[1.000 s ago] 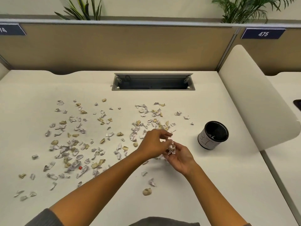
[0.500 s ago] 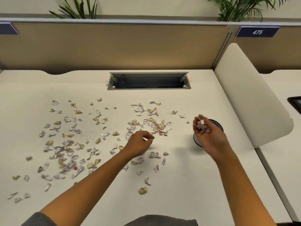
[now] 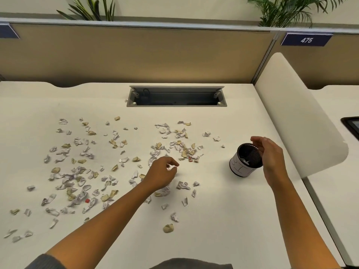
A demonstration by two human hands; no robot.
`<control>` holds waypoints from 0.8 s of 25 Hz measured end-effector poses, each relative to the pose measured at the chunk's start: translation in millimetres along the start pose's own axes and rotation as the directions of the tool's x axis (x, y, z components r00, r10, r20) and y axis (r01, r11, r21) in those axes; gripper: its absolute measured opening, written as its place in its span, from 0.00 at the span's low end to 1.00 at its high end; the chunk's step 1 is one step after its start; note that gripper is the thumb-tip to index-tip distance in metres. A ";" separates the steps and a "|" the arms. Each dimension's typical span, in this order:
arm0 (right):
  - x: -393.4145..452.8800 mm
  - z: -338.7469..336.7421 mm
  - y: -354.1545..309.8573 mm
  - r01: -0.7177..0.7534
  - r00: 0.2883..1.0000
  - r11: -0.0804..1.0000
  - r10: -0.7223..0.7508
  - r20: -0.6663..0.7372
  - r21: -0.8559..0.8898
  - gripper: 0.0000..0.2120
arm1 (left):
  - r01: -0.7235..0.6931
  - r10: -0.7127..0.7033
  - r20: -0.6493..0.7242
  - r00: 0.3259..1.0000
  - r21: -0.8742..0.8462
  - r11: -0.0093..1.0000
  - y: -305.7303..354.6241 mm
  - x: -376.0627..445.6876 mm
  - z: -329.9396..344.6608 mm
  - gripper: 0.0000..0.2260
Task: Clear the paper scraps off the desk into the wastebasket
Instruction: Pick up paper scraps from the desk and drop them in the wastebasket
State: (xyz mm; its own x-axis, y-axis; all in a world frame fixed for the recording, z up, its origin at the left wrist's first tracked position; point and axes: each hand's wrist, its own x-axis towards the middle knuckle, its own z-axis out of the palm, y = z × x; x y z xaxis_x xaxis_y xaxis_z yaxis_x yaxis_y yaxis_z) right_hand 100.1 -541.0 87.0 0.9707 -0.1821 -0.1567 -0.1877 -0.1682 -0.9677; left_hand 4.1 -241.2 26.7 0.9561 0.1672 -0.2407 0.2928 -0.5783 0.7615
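Crumpled white and tan paper scraps (image 3: 81, 171) litter matte worktop (image 3: 223, 220). Right hand (image 3: 269, 152) released, fingers spread over cylindrical black mesh wastebasket (image 3: 245, 161), hiding its far rim. Left hand (image 3: 162, 174) pinches one scrap.

The right hand (image 3: 269, 154) has emptied, fingers apart; scraps seemingly dropped into the wastebasket (image 3: 245, 167).

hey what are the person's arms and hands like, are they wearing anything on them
Both hands, left and right, are bare: no gloves, rings or watch visible. The forearms are bare too. A grey sleeve shows pushed up on the left arm at the frame's bottom edge.
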 end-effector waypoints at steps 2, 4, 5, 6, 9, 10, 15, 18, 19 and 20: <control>-0.9 7.0 -1.4 0.023 1.000 0.999 -0.024 -0.015 -0.048 0.15 | -0.017 0.019 -0.075 0.997 0.025 1.000 -9.8 0.2 2.0 0.08; -4.7 20.0 -4.8 0.076 0.997 0.990 -0.076 0.004 -0.119 0.11 | -0.049 0.069 -0.180 0.981 0.112 0.993 -19.5 2.0 1.9 0.10; -7.7 28.3 -6.7 0.118 0.993 0.981 -0.115 0.024 -0.155 0.10 | -0.047 0.086 -0.213 0.973 0.184 0.982 -24.1 4.7 1.0 0.14; -10.9 38.5 -8.3 0.167 0.986 0.970 -0.161 0.050 -0.176 0.08 | -0.022 0.076 -0.221 0.972 0.238 0.971 -28.4 7.8 -1.6 0.19; -19.1 72.5 -9.3 0.258 0.957 0.957 -0.234 0.168 -0.136 0.07 | 0.050 -0.020 -0.108 0.994 0.281 0.958 -32.1 20.3 -12.3 0.32; -20.9 84.4 -7.7 0.276 0.944 0.951 -0.240 0.228 -0.140 0.07 | 0.032 -0.020 -0.043 0.999 0.305 0.952 -31.8 24.8 -15.9 0.35; -13.3 131.1 16.5 0.321 0.856 0.854 -0.078 0.511 -0.408 0.09 | -0.063 -0.015 0.160 0.987 0.472 0.879 -35.5 37.0 -22.9 0.37; -3.9 147.5 31.2 0.337 0.832 0.728 0.066 0.551 -0.596 0.23 | -0.049 0.009 0.081 0.997 0.506 0.861 -43.6 35.3 -22.2 0.24; -3.5 152.8 34.8 0.323 0.828 0.715 0.103 0.551 -0.620 0.27 | -0.066 0.042 0.056 0.998 0.531 0.845 -46.1 34.9 -22.3 0.19; -4.4 158.5 38.1 0.311 0.823 0.712 0.130 0.553 -0.630 0.32 | -0.089 0.079 0.043 0.996 0.562 0.823 -48.3 34.5 -22.8 0.15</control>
State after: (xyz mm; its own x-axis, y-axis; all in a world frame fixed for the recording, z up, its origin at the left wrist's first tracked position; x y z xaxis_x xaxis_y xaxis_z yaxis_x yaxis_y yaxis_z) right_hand 112.4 -393.0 19.5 0.8575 0.3636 -0.3641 0.0734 -0.7868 -0.6128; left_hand 23.3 -189.3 -4.7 0.9748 0.0866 -0.2057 0.1488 -0.9391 0.3097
